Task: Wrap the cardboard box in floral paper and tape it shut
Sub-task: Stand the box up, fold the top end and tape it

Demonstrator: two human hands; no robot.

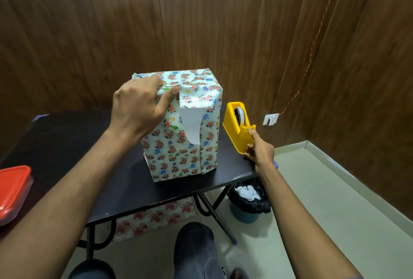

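Closest in, the right hand [259, 151] is curled round the front end of the yellow tape dispenser [238, 130], forefinger up at the cutter; can't really tell if it's got tape yet. The left hand [139, 105] pinches a folded flap on top of the wrapped box [178, 144], which stands upright mid black table [67, 144], just left of the dispenser. One floral paper flap [192, 122] hangs loose, white side showing. Wood paneling [201, 21] behind.
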